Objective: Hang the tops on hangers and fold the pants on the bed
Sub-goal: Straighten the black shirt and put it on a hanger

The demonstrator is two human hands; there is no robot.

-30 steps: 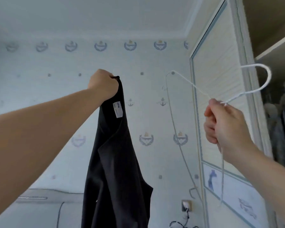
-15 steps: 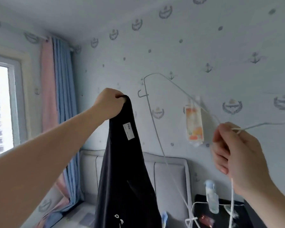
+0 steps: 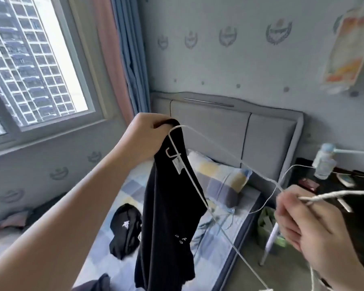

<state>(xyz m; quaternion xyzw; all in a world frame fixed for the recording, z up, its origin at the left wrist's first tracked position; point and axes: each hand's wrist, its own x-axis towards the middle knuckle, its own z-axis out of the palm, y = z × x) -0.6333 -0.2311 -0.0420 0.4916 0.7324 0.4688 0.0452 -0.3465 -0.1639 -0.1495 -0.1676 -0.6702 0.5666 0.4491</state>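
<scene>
My left hand (image 3: 147,137) is shut on the top edge of a black top (image 3: 168,217), which hangs down over the bed (image 3: 114,198). My right hand (image 3: 309,223) grips a thin white wire hanger (image 3: 206,158) near its hook. The hanger's far shoulder tip touches the top just under my left hand, beside the white label. A second black garment (image 3: 125,229) with a small white logo lies crumpled on the checked sheet. Another dark cloth (image 3: 93,283) shows at the bottom edge.
A checked pillow (image 3: 219,177) leans on the grey padded headboard (image 3: 240,127). A dark bedside table (image 3: 349,181) at the right carries a bottle (image 3: 324,162) and small items. A window (image 3: 29,59) and curtains (image 3: 122,55) are at the left. A green bag (image 3: 267,225) stands beside the bed.
My view has swung left and down from the wall to the bed. The hanger's tip has moved left until it meets the black top under my left hand.
</scene>
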